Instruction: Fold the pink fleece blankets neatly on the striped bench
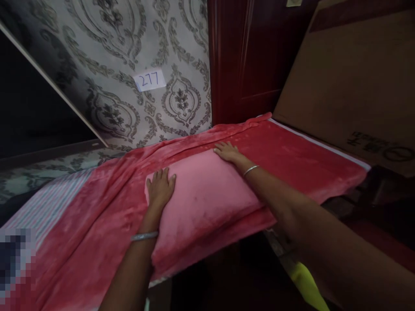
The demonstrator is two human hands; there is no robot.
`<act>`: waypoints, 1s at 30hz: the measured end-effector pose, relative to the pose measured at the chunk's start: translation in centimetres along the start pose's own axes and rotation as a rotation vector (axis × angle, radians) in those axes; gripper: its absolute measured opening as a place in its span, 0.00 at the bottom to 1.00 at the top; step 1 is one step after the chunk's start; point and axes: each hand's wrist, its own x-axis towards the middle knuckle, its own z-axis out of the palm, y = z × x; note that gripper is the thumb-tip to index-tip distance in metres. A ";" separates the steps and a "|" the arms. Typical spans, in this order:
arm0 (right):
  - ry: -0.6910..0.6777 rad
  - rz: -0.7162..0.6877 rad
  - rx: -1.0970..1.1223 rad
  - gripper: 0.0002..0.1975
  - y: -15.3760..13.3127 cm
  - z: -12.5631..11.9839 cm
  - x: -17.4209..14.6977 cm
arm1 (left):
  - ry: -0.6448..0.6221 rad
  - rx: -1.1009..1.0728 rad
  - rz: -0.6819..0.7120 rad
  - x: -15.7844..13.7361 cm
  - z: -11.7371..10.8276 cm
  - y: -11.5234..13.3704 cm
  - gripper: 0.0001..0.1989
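A pink pillow lies flat on a red plush blanket near the front edge of the bed. My left hand rests on the pillow's far left corner, fingers spread, palm down. At its far right corner lies my right hand, also flat with the fingers stretched out over the pillow's edge. Neither hand grips anything. Under the pillow's near side the red plush cloth shows along the front edge.
A striped sheet shows at the left. Behind are a patterned wall with a paper marked 277 and a dark red wooden panel. A large cardboard box stands at the right. Something yellow is below the edge.
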 end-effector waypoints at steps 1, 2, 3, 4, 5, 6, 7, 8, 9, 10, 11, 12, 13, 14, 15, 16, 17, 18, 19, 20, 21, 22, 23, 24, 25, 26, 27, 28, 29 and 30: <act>0.013 -0.010 -0.013 0.30 -0.1 -0.4 -0.8 | -0.033 -0.028 -0.001 0.1 -0.4 -0.2 0.29; 0.027 -0.038 -0.028 0.31 -0.1 -0.8 -1.7 | -0.062 -0.058 0.001 0.1 -1.0 -0.5 0.29; 0.041 -0.080 -0.041 0.32 0.1 -1.0 -3.0 | -0.076 -0.083 0.011 -0.3 -1.6 -0.8 0.30; 0.053 -0.130 -0.051 0.32 0.4 -1.2 -4.5 | -0.071 -0.097 0.035 -1.1 -2.3 -1.1 0.30; 0.063 -0.178 -0.056 0.32 0.9 -1.3 -6.1 | -0.049 -0.097 0.077 -2.2 -3.0 -1.3 0.31; 0.071 -0.217 -0.056 0.32 1.6 -1.2 -7.9 | -0.019 -0.084 0.136 -3.8 -3.6 -1.4 0.32; 0.081 -0.240 -0.057 0.32 2.4 -0.9 -9.7 | 0.006 -0.062 0.215 -5.7 -4.0 -1.4 0.32; 0.091 -0.250 -0.060 0.32 3.3 -0.6 -11.3 | 0.017 -0.036 0.310 -7.8 -4.2 -1.4 0.32; 0.096 -0.246 -0.063 0.32 4.4 -0.2 -12.8 | 0.007 -0.011 0.395 -10.0 -4.1 -1.2 0.33; 0.097 -0.229 -0.060 0.31 5.4 0.3 -14.1 | -0.019 0.009 0.454 -12.0 -3.8 -1.0 0.33; 0.097 -0.211 -0.046 0.31 6.4 0.9 -15.0 | -0.043 0.022 0.476 -13.8 -3.2 -0.7 0.32; 0.099 -0.195 -0.018 0.30 7.2 1.5 -15.7 | -0.054 0.032 0.465 -15.2 -2.5 -0.5 0.32; 0.108 -0.183 0.022 0.30 8.0 2.1 -16.2 | -0.060 0.040 0.445 -16.2 -1.8 -0.4 0.31; 0.122 -0.176 0.068 0.30 8.6 2.7 -16.4 | -0.057 0.045 0.419 -16.8 -1.1 -0.3 0.31; 0.140 -0.171 0.114 0.30 9.0 3.2 -16.5 | -0.048 0.048 0.398 -17.1 -0.5 -0.3 0.31; 0.161 -0.168 0.155 0.30 9.2 3.6 -16.4 | -0.038 0.046 0.387 -17.2 0.0 -0.4 0.32; 0.182 -0.167 0.192 0.30 9.4 4.0 -16.3 | -0.026 0.039 0.384 -17.1 0.3 -0.5 0.31; 0.202 -0.167 0.229 0.30 9.5 4.2 -16.2 | -0.009 0.027 0.386 -17.0 0.5 -0.6 0.31; 0.219 -0.173 0.269 0.30 9.5 4.4 -16.1 | 0.012 0.013 0.390 -16.9 0.6 -0.8 0.31; 0.232 -0.181 0.313 0.30 9.5 4.5 -16.1 | 0.035 -0.001 0.400 -16.9 0.6 -1.0 0.30; 0.243 -0.187 0.357 0.30 9.6 4.5 -16.0 | 0.060 -0.015 0.414 -17.1 0.6 -1.2 0.30; 0.250 -0.188 0.394 0.31 9.7 4.6 -16.1 | 0.088 -0.027 0.430 -17.4 0.6 -1.5 0.31; 0.259 -0.184 0.421 0.31 9.9 4.7 -16.3 | 0.117 -0.037 0.443 -17.9 0.6 -1.8 0.31; 0.274 -0.181 0.435 0.31 10.0 4.8 -16.5 | 0.148 -0.046 0.448 -18.6 0.7 -2.2 0.31; 0.295 -0.182 0.436 0.31 10.3 5.0 -16.9 | 0.178 -0.056 0.442 -19.2 0.9 -2.6 0.32; 0.323 -0.192 0.427 0.32 10.5 5.2 -17.3 | 0.208 -0.066 0.428 -19.9 1.1 -3.2 0.32; 0.351 -0.212 0.410 0.33 10.7 5.5 -17.9 | 0.234 -0.077 0.412 -20.5 1.3 -3.7 0.32; 0.376 -0.237 0.387 0.34 11.0 5.7 -18.5 | 0.249 -0.088 0.403 -21.1 1.6 -4.3 0.33; 0.391 -0.262 0.360 0.34 11.2 6.0 -19.1 | 0.256 -0.099 0.396 -21.5 1.8 -4.9 0.34; 0.391 -0.282 0.331 0.35 11.4 6.2 -19.7 | 0.259 -0.109 0.392 -21.8 2.1 -5.3 0.35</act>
